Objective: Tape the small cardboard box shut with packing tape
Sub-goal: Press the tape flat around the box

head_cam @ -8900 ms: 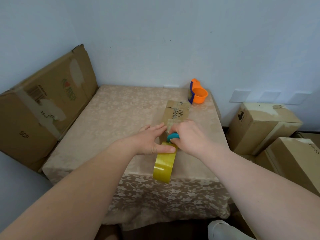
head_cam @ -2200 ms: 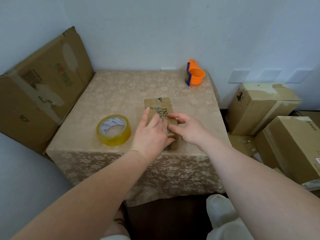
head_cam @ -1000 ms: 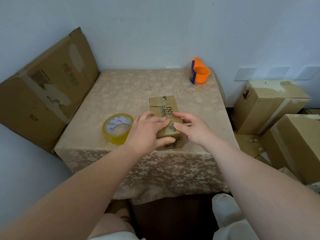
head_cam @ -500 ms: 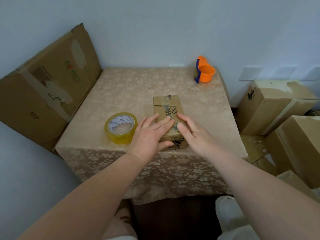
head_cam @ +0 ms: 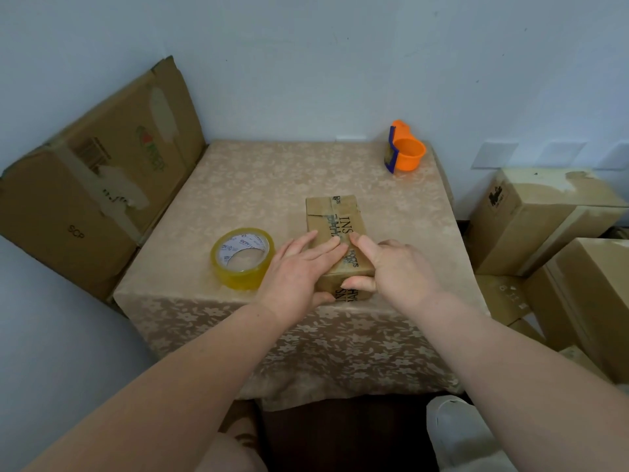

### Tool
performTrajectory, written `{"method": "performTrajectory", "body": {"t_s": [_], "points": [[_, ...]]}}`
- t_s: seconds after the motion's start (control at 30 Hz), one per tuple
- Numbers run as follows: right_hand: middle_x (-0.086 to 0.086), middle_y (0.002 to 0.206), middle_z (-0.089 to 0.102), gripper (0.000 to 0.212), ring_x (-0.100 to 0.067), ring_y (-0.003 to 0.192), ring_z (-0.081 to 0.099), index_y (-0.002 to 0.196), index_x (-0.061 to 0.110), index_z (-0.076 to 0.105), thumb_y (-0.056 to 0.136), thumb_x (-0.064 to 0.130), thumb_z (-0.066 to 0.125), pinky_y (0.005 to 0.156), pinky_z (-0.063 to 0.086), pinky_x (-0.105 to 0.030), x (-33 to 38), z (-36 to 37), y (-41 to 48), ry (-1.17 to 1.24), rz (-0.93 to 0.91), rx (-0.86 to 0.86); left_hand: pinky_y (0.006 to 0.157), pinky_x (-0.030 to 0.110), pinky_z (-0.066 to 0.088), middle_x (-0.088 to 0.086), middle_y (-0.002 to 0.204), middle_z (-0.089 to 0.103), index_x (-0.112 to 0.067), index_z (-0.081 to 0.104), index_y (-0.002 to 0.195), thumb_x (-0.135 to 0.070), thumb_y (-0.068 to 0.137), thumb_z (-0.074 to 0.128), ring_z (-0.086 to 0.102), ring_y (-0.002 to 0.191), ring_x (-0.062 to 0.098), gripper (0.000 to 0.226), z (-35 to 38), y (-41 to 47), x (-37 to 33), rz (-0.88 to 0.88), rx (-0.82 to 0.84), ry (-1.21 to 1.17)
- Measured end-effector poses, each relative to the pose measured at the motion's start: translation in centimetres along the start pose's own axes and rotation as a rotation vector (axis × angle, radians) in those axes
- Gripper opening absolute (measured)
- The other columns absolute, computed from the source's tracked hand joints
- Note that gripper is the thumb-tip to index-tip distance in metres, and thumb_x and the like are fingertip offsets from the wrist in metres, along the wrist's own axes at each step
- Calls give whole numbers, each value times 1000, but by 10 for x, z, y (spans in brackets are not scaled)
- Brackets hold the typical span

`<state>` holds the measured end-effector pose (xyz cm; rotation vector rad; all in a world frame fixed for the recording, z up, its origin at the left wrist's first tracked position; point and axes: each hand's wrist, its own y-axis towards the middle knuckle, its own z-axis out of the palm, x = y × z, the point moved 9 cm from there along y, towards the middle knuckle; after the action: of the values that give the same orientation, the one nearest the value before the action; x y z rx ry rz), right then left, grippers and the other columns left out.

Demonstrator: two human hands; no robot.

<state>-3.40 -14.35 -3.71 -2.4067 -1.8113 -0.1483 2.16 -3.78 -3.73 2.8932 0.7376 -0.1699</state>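
Observation:
The small cardboard box (head_cam: 335, 219) lies lengthwise near the table's front edge, with tape along its top and printed letters showing. My left hand (head_cam: 299, 272) lies flat on the box's near left part, fingers spread, thumb against its front face. My right hand (head_cam: 398, 267) grips the near right corner, thumb on the front face, fingers on top. A yellowish roll of packing tape (head_cam: 243, 257) lies flat on the table just left of my left hand, apart from the box.
An orange tape dispenser (head_cam: 403, 151) stands at the far right corner of the cloth-covered table (head_cam: 258, 185). A large cardboard box (head_cam: 92, 178) leans against the wall on the left. Several cardboard boxes (head_cam: 531, 212) stack on the floor to the right.
Since nine seconds ago the tape roll went from my hands to the table. In the last second my right hand curled around the box's near right corner; my left stays pressing on top.

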Motion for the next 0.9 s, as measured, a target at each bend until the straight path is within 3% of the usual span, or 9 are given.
{"method": "performTrajectory", "body": {"t_s": [0.13, 0.2, 0.27, 0.33, 0.43, 0.5, 0.7, 0.9], "points": [[-11, 118, 61, 87, -27, 112, 53, 146, 30, 16, 77, 70, 48, 92, 40, -35, 3, 3, 2, -41, -5, -6, 115, 37, 5, -15, 155, 14, -35, 7, 146, -41, 78, 67, 7, 144, 15, 91, 0, -2, -3, -14, 25, 39], [-12, 126, 60, 87, -28, 126, 46, 148, 26, 12, 79, 69, 44, 101, 36, -38, 7, 2, 0, -112, -10, -23, 115, 37, 4, -11, 157, 9, -30, 3, 147, -38, 80, 65, 5, 144, 14, 91, -1, -4, -7, -27, 26, 73], [-15, 141, 48, 87, -30, 139, 30, 149, 20, 11, 82, 67, 41, 112, 26, -45, 12, -1, -3, -213, -18, -59, 116, 37, 3, -6, 158, 3, -24, -1, 147, -36, 83, 62, 3, 145, 15, 91, -3, -5, -11, -46, 28, 104], [-17, 152, 32, 84, -32, 143, 24, 148, 17, 23, 82, 64, 44, 113, 20, -54, 20, -9, -7, -269, -43, -156, 116, 39, 1, -1, 159, -2, -19, -5, 147, -35, 85, 59, -1, 145, 15, 91, -2, -7, -12, -64, 35, 130], [-12, 145, 47, 76, -33, 135, 42, 135, 14, 50, 76, 61, 49, 108, 27, -60, 37, -16, -9, -323, -123, -294, 117, 44, -3, 2, 158, -7, -14, -11, 146, -33, 90, 52, -11, 144, 17, 87, -1, -8, -11, -88, 35, 183], [-9, 133, 60, 73, -32, 128, 51, 127, 12, 59, 72, 60, 58, 105, 32, -60, 41, -15, -7, -348, -158, -334, 117, 46, -4, 5, 158, -8, -12, -11, 146, -34, 91, 49, -15, 144, 18, 84, 0, -8, -11, -101, 44, 203], [-5, 125, 66, 63, -32, 126, 52, 127, 17, 58, 78, 54, 45, 105, 30, -62, 34, -11, -7, -368, -254, -313, 118, 46, 1, 3, 159, -2, -15, -4, 147, -48, 88, 48, -10, 144, 17, 85, -4, -8, -5, -96, 66, 210], [-3, 122, 68, 49, -34, 118, 59, 125, 20, 60, 81, 41, 58, 98, 39, -60, 28, -20, -15, -309, -343, -368, 118, 47, 3, -2, 159, -1, -18, -2, 147, -48, 89, 47, -10, 145, 17, 82, -11, -14, 3, -110, 89, 221]]}}
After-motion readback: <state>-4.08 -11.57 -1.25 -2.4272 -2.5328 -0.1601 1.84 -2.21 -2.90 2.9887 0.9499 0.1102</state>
